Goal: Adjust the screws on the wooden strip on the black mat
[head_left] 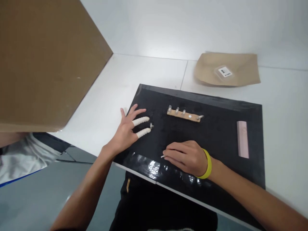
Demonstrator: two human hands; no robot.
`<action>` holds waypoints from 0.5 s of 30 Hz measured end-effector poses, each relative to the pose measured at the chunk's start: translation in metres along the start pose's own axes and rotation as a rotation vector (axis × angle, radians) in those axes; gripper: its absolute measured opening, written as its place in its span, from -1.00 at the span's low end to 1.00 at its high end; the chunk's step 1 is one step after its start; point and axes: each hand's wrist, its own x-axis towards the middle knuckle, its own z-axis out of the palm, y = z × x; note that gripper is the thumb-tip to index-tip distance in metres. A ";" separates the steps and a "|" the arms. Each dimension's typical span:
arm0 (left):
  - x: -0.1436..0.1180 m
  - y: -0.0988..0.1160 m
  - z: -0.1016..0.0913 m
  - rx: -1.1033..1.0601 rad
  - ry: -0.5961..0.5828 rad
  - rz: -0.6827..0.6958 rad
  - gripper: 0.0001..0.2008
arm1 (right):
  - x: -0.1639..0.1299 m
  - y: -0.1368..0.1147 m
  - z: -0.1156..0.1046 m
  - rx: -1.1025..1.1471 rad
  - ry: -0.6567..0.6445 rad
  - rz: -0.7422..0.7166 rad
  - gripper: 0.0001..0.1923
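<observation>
My left hand rests over the left part of a black mat, its fingers spread. White finger cots cover the thumb and index finger. Close to these two tips is a small shiny metal piece; the thumb seems to touch it, but no firm pinch shows. My right hand, with a yellow wristband, is closed around a thin whitish stick whose short end pokes out to the left. Beyond the hands lies a tan strip bearing several small clear pieces and a white dot.
A pink, oblong, smooth object lies on the mat's right side. Behind the mat, a brown paper sheet carries a small clear case with a label. A big cardboard panel rises at left; beneath it shows another person's pale clothing.
</observation>
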 end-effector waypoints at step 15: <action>0.003 0.009 0.027 -0.072 0.110 -0.066 -0.87 | 0.005 -0.026 0.000 0.144 0.029 0.333 -0.85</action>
